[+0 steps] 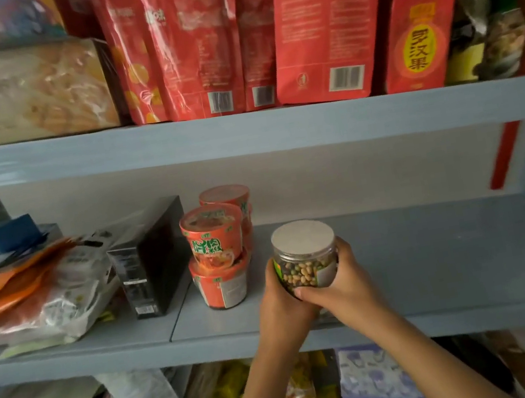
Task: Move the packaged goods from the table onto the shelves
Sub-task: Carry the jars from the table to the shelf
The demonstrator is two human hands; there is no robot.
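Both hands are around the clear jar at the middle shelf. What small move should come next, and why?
Probably slide the jar a little deeper onto the middle shelf and let go. The left hand and right hand hold it near the front edge, right of the stacked noodle cups, with bare shelf behind.

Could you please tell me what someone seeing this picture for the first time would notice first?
Most likely the clear jar of mixed nuts with a pale lid, held between the left hand and right hand at the front of the middle shelf. Just left of it stand stacked red noodle cups. Above, a row of red pouches fills the upper shelf.
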